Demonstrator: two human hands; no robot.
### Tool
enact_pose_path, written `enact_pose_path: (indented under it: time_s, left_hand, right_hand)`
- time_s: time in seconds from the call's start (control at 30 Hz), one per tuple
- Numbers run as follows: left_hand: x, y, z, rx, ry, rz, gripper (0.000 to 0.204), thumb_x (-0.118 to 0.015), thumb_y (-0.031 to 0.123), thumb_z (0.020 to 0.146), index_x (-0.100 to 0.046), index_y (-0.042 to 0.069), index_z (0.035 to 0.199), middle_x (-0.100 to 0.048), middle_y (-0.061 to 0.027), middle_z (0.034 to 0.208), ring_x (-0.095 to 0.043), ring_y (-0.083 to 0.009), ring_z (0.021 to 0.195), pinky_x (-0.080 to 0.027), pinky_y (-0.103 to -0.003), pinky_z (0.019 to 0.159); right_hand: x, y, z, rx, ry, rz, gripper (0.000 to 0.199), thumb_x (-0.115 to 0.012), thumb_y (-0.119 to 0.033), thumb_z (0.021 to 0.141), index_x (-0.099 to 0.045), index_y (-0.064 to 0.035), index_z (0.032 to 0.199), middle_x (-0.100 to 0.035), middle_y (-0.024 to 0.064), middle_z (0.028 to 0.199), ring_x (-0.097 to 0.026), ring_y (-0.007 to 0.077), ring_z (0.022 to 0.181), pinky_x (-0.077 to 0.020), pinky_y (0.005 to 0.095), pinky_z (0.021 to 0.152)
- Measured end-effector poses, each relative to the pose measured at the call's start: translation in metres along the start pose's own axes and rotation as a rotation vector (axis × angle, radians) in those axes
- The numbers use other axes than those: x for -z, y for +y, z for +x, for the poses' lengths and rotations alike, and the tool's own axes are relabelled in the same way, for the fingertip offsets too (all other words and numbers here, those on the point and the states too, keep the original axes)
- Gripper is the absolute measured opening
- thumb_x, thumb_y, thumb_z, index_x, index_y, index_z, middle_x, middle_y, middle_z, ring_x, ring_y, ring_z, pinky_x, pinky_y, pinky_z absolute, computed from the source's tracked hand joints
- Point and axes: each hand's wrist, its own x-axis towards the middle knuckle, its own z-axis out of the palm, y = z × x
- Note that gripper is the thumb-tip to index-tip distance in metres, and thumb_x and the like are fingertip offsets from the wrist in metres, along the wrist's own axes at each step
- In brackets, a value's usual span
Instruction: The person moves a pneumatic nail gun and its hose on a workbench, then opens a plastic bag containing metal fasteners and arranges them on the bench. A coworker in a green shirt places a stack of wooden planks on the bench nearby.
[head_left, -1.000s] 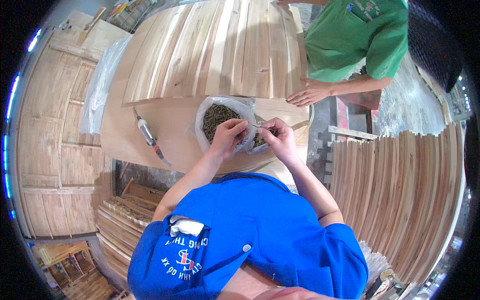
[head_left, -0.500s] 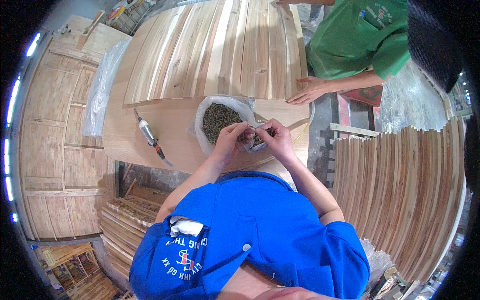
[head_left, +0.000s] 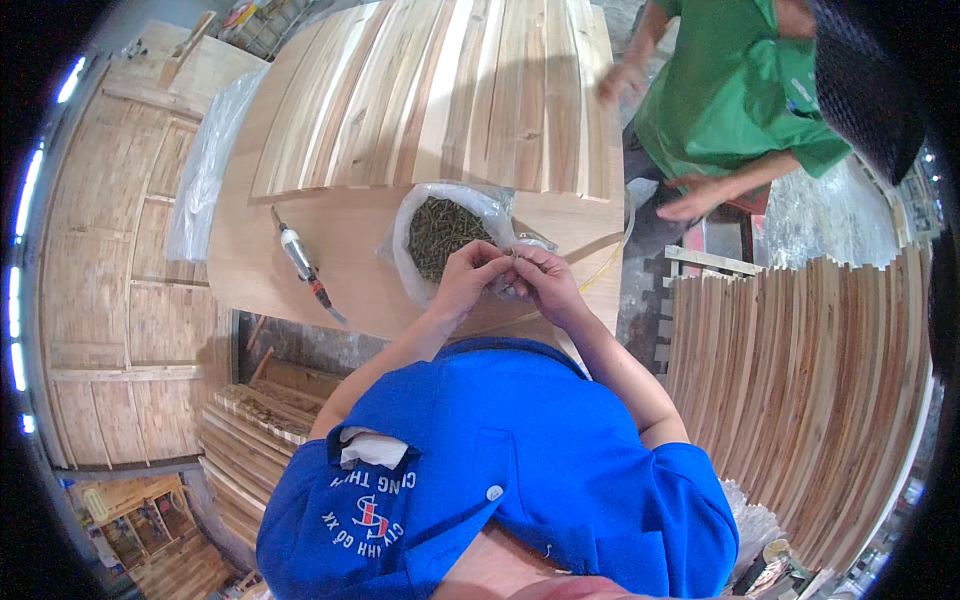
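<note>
1. Looking down from the head view: since the earlier frame the person in green (head_left: 745,95) at the upper right has lifted the hand off the stacked slats (head_left: 450,90) and drawn it back. The pneumatic tool (head_left: 303,262) lies where it did.
2. Both hands have stayed together at centre frame, over the near rim of the clear plastic bag (head_left: 445,235) of small dark fasteners on the wooden bench (head_left: 345,285).
3. Left hand (head_left: 468,280): fingers curled in narrow, pinching something too small to tell.
4. Right hand (head_left: 545,285): fingertips nearly closed, touching the left hand's and crinkled plastic at the bag's right edge.
</note>
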Motion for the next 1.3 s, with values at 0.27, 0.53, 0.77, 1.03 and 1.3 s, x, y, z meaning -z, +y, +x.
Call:
enact_pose_path:
  time_s: [0.27,0.53,0.77,1.03,1.3]
  left_hand:
    - [0.013,0.005,-0.012,0.147,-0.031,-0.119,0.008,-0.058,0.012,0.080,-0.051,0.007,0.080,-0.051,0.0009,0.067,-0.046,-0.0060,0.056,-0.037,-0.019,0.050]
    - [0.051,0.002,-0.026,0.303,-0.146,-0.191,0.009,-0.053,0.010,0.082,-0.052,0.005,0.088,-0.054,-0.0031,0.072,-0.050,-0.0094,0.061,-0.042,-0.021,0.056]
    - [0.116,0.018,-0.049,0.384,-0.252,-0.211,0.020,-0.048,0.003,0.082,-0.053,0.001,0.101,-0.059,-0.0110,0.087,-0.058,-0.0165,0.075,-0.049,-0.028,0.068]
    - [0.224,0.001,-0.075,0.496,-0.140,-0.629,0.018,-0.046,0.008,0.083,-0.054,0.002,0.099,-0.056,-0.0075,0.081,-0.052,-0.0137,0.066,-0.044,-0.023,0.057]
    - [0.278,-0.007,-0.077,0.624,0.010,-0.955,0.018,-0.041,0.009,0.084,-0.051,0.000,0.097,-0.051,-0.0074,0.082,-0.050,-0.0166,0.073,-0.045,-0.025,0.059]
  right_hand:
    - [0.016,0.005,-0.014,0.042,0.082,0.292,0.011,-0.040,-0.012,0.085,-0.047,-0.0049,0.089,-0.053,0.0062,0.069,-0.044,0.0120,0.050,-0.0341,0.0209,0.043]
    - [0.004,0.011,-0.036,0.141,0.295,0.076,0.022,-0.039,-0.016,0.087,-0.052,-0.0038,0.099,-0.050,0.0037,0.063,-0.038,0.0076,0.043,-0.0275,0.0192,0.038]
    - [-0.037,0.034,-0.035,0.170,0.449,-0.272,0.022,-0.051,-0.021,0.086,-0.060,-0.0070,0.101,-0.045,-0.0050,0.053,-0.035,0.0016,0.043,-0.0266,0.0164,0.039]
    - [-0.072,0.035,-0.026,0.248,0.716,-0.260,0.029,-0.044,-0.025,0.087,-0.058,-0.0001,0.086,-0.040,-0.0038,0.054,-0.035,0.0031,0.045,-0.0267,0.0193,0.040]
    - [-0.056,0.049,-0.023,0.308,0.922,0.230,0.019,-0.043,-0.021,0.084,-0.049,-0.0057,0.075,-0.049,0.0037,0.064,-0.045,0.0117,0.053,-0.0372,0.0246,0.048]
